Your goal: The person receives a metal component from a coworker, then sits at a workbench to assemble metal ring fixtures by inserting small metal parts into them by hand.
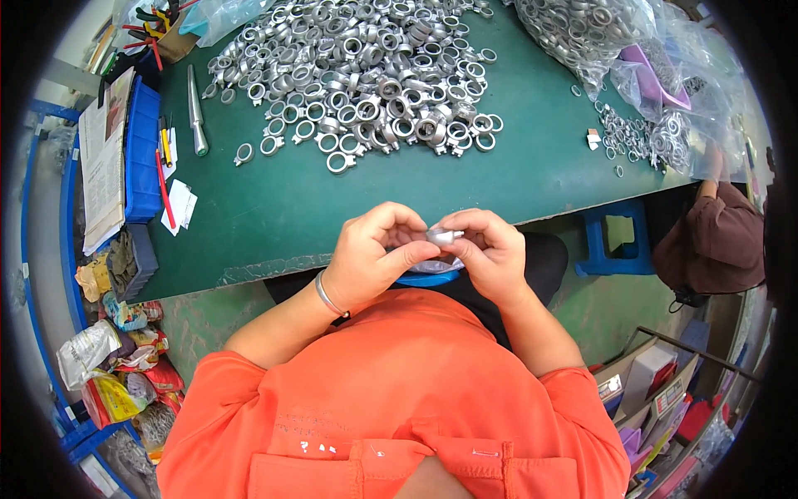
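Note:
Just in front of the table's near edge, I hold a small grey metal ring (441, 237) with a short stub on one side. My left hand (376, 247) pinches its left side between thumb and fingers. The right hand (492, 254) grips the other side, near the stub, so both hands are closed on the same ring. Fingers cover part of it. Beyond my hands, a large heap of similar grey rings (366, 79) spreads over the green tabletop (274, 200). Below the ring, part of a blue rim (428, 279) with clear plastic shows over my lap.
At the left lie a tapered metal rod (196, 112), a red pen (165, 190) and a blue bin (143, 150). Smaller rings (623, 133), a bag of rings (573, 37) and a purple tray (657, 75) are at the right. Another person's dark sleeve (719, 233) is near a blue stool (615, 241).

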Demonstrator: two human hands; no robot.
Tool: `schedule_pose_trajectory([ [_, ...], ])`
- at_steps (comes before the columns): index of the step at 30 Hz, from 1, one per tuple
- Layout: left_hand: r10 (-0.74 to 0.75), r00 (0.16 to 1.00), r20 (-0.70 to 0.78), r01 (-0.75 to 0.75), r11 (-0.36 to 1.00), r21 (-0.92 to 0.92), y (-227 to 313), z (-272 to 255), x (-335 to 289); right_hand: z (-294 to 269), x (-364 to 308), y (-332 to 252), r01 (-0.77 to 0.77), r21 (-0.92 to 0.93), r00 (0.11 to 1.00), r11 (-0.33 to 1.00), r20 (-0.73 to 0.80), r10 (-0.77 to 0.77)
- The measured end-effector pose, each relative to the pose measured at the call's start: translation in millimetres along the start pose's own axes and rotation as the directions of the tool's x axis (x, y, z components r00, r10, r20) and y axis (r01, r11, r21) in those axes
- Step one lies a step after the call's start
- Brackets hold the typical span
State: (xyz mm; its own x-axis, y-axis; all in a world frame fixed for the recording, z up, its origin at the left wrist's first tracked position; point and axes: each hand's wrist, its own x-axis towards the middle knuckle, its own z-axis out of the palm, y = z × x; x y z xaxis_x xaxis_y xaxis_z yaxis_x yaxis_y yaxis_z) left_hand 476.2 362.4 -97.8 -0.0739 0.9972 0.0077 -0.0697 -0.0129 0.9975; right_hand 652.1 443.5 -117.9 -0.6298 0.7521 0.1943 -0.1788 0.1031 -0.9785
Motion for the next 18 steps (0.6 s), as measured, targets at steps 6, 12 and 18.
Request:
schedule_pose_trajectory([
  [6,0.024,0.993,0.118,-0.046,0.981,0.186,-4,7,-6,-3,-4,-1,0.543,-0.485,0.830,0.685,0.189,-0.524],
  [12,0.258,0.906,0.335,-0.417,0.678,0.606,-9,13,-1,-28,11,-12,0.445,-0.713,0.882,0.541,0.246,-0.402],
  [18,0.439,0.864,0.246,-0.438,0.416,0.797,7,20,68,-56,84,10,0.217,-0.887,0.912,0.407,0.035,-0.409],
])
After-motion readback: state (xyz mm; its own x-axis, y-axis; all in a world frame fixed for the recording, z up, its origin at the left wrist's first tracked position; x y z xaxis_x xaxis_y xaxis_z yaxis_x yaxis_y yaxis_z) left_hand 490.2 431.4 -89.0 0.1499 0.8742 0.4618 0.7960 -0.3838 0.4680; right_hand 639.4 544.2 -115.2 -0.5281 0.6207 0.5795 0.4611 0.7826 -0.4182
